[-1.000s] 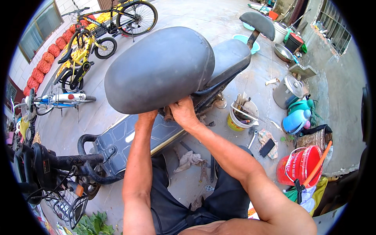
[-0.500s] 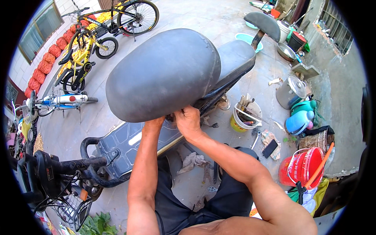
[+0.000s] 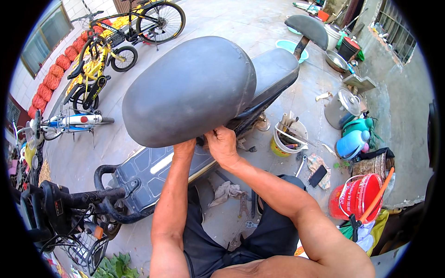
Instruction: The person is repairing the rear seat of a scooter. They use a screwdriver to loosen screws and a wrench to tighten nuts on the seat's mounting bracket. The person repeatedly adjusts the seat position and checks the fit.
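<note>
A large black padded seat (image 3: pixel 190 90) of an electric scooter fills the middle of the view. Both my hands reach up beneath its near edge. My left hand (image 3: pixel 185 147) goes under the seat and its fingers are hidden there. Just to the right, my right hand (image 3: pixel 221 142) has its fingers curled together in a pinch at the seat's underside; what they hold is hidden. Below the hands runs the scooter's flat footboard (image 3: pixel 147 172). The longer rear seat (image 3: pixel 276 72) with its raised backrest (image 3: pixel 308 30) extends behind.
Black handlebars (image 3: pixel 60 199) stand at the left. On the right are a tool bucket (image 3: pixel 281 147), a wrench (image 3: pixel 301 164), a phone (image 3: pixel 318 176) on a cloth and a red bucket (image 3: pixel 347 197). A rag (image 3: pixel 226 193) lies between my legs. Parked bicycles (image 3: pixel 97 69) stand at the far left.
The whole view has shifted slightly. My hands stay under the seat's near edge, with only a slight change in the right hand's fingers.
</note>
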`<action>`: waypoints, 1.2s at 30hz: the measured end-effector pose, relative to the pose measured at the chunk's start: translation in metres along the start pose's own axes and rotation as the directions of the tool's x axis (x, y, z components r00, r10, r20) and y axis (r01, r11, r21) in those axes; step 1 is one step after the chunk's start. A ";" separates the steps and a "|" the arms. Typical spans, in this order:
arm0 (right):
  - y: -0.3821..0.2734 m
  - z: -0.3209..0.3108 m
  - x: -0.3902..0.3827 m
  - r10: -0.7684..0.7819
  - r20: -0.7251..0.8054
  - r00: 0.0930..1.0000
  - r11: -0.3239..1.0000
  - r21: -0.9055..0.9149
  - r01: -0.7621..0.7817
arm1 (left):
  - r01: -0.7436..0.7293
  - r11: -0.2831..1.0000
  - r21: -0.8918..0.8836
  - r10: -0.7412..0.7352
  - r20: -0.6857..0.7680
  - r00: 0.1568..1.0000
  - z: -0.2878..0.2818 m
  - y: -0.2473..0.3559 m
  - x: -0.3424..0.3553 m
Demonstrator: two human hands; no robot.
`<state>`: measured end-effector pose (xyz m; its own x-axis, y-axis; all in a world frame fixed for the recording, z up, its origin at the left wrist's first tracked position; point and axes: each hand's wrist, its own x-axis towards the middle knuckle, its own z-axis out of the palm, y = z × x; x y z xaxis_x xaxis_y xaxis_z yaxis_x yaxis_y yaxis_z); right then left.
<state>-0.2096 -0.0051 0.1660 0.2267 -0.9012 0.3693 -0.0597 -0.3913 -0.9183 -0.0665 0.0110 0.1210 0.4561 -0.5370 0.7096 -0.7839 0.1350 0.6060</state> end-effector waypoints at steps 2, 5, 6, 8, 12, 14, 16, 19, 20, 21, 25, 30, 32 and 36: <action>-0.001 0.002 0.000 -0.011 0.010 1.000 1.000 -0.026 0.011 | -0.210 0.943 0.260 0.203 0.051 0.978 -0.005 -0.006 0.006; 0.006 0.005 0.001 -0.021 0.025 0.999 0.996 -0.081 0.023 | -0.162 0.976 0.143 0.148 0.102 0.984 -0.011 0.007 0.009; 0.004 0.006 0.001 -0.037 0.022 0.999 0.995 -0.094 0.039 | -0.077 0.997 0.022 0.074 0.116 0.991 -0.014 0.016 0.012; 0.003 0.007 0.001 -0.036 0.018 0.999 0.993 -0.110 0.038 | -0.071 0.997 -0.022 0.073 0.108 0.991 -0.018 0.023 0.015; 0.006 0.012 0.002 -0.035 -0.013 0.999 0.993 -0.109 0.034 | 0.057 0.987 -0.150 -0.028 0.188 0.982 -0.022 0.027 0.014; 0.002 0.015 0.004 0.117 0.088 0.989 0.991 -0.073 -0.111 | -0.016 0.995 0.096 -0.007 0.235 0.972 -0.020 -0.009 0.006; 0.011 0.014 0.008 0.009 0.037 0.999 0.983 -0.181 -0.002 | -0.026 0.990 0.137 -0.008 0.243 0.970 -0.006 -0.015 0.004; 0.027 0.022 0.010 -0.186 -0.029 0.982 0.949 -0.263 0.172 | 0.061 0.996 -0.058 -0.048 0.194 0.980 -0.002 0.007 0.006; 0.015 0.028 0.007 -0.096 0.023 0.995 0.976 -0.196 0.098 | 0.026 0.999 -0.031 -0.022 0.131 0.991 -0.008 -0.026 0.003; 0.010 0.032 0.008 -0.127 0.029 0.992 0.974 -0.186 0.130 | -0.002 1.000 -0.003 0.002 0.073 0.997 -0.006 -0.053 0.003; 0.014 0.017 0.007 -0.104 -0.007 0.995 0.988 -0.113 0.103 | 0.109 0.983 -0.150 -0.071 0.238 0.969 0.000 -0.010 0.001; 0.010 0.025 0.006 -0.099 -0.028 0.995 0.993 -0.059 0.097 | 0.041 0.999 -0.015 -0.039 0.134 0.990 0.005 -0.054 0.002; 0.010 0.028 0.005 -0.108 -0.046 0.993 0.991 -0.087 0.103 | 0.075 0.995 -0.067 -0.066 0.126 0.990 0.006 -0.058 -0.002; 0.010 0.028 0.003 -0.079 -0.011 0.997 0.991 -0.110 0.077 | 0.047 0.998 -0.028 -0.043 0.147 0.988 0.005 -0.058 -0.001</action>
<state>-0.1827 -0.0068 0.1544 0.2195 -0.8697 0.4420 -0.1489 -0.4776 -0.8659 -0.0232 -0.0004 0.0834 0.4224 -0.6588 0.6225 -0.7494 0.1326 0.6488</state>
